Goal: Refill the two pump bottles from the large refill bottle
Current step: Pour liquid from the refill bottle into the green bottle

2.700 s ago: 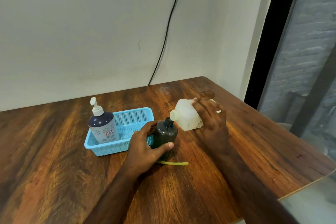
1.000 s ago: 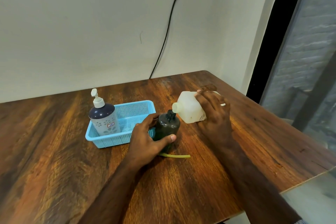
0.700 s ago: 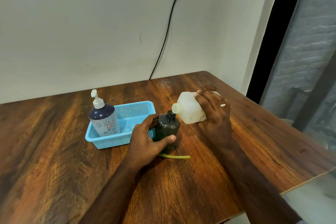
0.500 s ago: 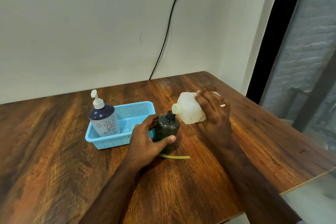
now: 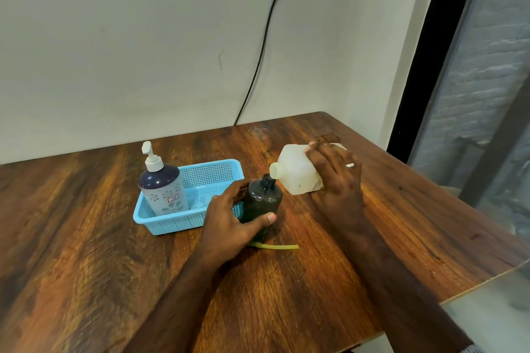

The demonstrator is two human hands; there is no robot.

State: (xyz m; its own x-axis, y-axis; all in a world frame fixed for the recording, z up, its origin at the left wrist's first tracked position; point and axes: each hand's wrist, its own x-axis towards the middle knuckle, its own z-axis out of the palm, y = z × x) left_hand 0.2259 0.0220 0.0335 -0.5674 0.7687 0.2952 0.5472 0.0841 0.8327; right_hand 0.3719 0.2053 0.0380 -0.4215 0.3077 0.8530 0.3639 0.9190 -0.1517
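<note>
My left hand grips a dark pump bottle that stands on the table with its pump head off. My right hand holds the white refill bottle tilted on its side, its open mouth touching the dark bottle's neck. A second pump bottle, dark blue on top and grey with a flower pattern, stands with its white pump on at the left end of a light blue basket. A yellow-green tube lies on the wood in front of the dark bottle.
The wooden table ends close on the right and at the near right corner. A black cable runs down the white wall behind. A dark frame and glass stand to the right.
Both hands and both bottles keep the same pose; only the camera view has shifted slightly since the oldest frame.
</note>
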